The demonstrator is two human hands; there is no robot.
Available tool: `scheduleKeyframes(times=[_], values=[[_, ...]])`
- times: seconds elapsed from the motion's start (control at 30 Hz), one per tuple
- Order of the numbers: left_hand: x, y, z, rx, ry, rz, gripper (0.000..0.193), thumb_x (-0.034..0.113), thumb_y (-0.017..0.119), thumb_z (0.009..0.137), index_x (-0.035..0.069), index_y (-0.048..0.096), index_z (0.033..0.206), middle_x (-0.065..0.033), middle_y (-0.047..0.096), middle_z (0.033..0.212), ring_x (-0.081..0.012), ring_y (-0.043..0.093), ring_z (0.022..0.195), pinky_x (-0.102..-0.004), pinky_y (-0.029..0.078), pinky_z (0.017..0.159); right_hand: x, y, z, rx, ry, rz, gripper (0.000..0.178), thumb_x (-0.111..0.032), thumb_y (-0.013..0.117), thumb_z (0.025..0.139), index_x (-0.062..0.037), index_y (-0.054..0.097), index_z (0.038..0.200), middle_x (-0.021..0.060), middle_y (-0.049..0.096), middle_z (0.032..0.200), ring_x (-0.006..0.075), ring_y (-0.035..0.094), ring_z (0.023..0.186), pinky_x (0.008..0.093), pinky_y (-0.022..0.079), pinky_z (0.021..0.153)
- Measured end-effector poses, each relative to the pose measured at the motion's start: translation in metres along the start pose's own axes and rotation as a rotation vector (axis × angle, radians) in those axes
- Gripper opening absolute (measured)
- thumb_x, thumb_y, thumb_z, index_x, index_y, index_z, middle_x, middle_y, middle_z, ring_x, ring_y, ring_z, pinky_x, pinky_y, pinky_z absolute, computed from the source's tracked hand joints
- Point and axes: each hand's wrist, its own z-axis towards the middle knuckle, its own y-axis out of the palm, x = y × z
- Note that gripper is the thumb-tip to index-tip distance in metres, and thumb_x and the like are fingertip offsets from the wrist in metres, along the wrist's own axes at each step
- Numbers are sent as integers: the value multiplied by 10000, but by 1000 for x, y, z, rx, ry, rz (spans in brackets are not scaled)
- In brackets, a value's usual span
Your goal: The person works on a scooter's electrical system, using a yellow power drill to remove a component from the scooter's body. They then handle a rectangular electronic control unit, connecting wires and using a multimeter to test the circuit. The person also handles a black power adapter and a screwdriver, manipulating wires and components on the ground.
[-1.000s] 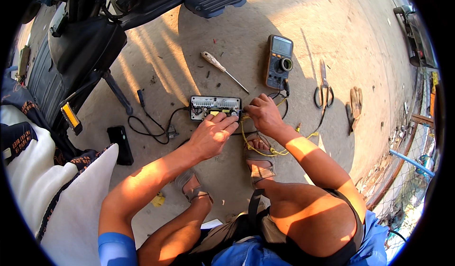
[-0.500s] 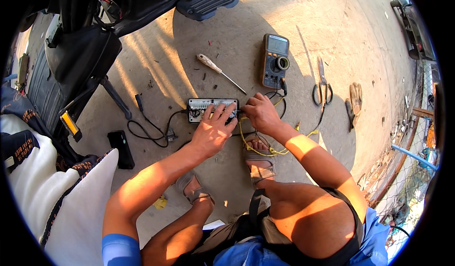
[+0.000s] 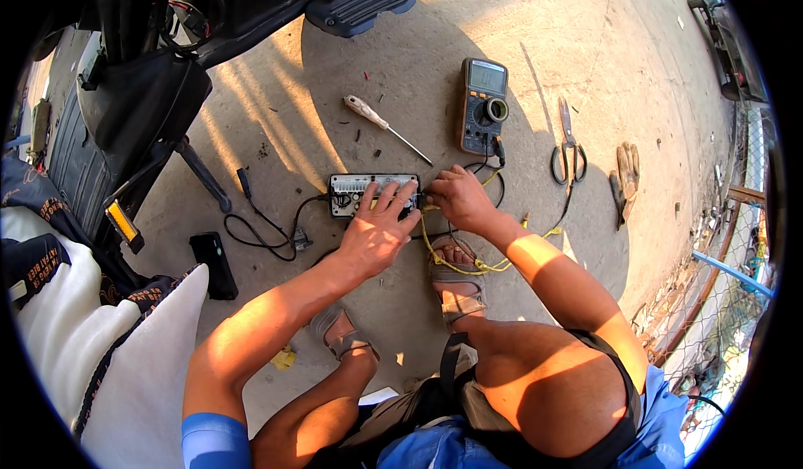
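Single head cam, wide fisheye, looks steeply down at concrete ground (image 3: pixel 585 43) from close overhead.

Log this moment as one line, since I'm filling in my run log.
left hand: fingers on grey electronic module | right hand: at module's right end, by wires | multimeter, screwdriver, scissors beyond on ground

concrete ground (image 3: pixel 351 318): control box (image 3: pixel 368 195), multimeter (image 3: pixel 483 105), screwdriver (image 3: pixel 383 125), scissors (image 3: pixel 568 145), glove (image 3: pixel 626 175), black phone (image 3: pixel 217 264).

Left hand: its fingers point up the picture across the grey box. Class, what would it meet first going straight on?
Past the grey terminal box under the left hand, probably the screwdriver on the concrete; depth is unclear, so it might pass beside.
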Motion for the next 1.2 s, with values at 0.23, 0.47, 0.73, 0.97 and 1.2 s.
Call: scheduleKeyframes(times=[0.23,0.47,0.73,0.97,1.2], values=[[-1,3,0,-1,0,32,489,179,797,810,103,661,1274,-191,346,1608,-374,318,1483,-587,242,1212,-2,1,0,-19,37,-27,107,-206,726,872,-103,699,884,76,619,897,316,561,919,437,446,797],[-1,2,0,-23,-4,81,484,187,787,819,126,664,1283,-184,334,1619,-369,303,1495,-578,208,1233,-7,-7,5,-90,49,-96,131,-217,709,887,-97,674,846,71,614,904,315,552,958,468,431,807],[-2,7,2,-18,-1,142,451,183,758,828,157,685,1272,-195,309,1643,-370,286,1513,-578,147,1253,-9,-10,9,-90,-19,-136,126,-202,706,855,-100,663,793,53,616,878,298,556,961,444,419,802],[-2,13,3,-49,50,231,338,182,592,929,199,730,1237,-252,296,1651,-402,254,1541,-591,67,1266,-11,-12,10,-110,-23,-150,128,-204,705,853,-102,663,789,50,616,875,289,556,962,434,416,811],[0,9,10,-160,31,282,355,173,580,947,251,726,1262,-234,237,1678,-392,203,1560,-603,41,1262,-12,-11,11,-116,-26,-146,123,-208,704,857,-105,672,798,45,615,870,280,558,964,427,414,812]])
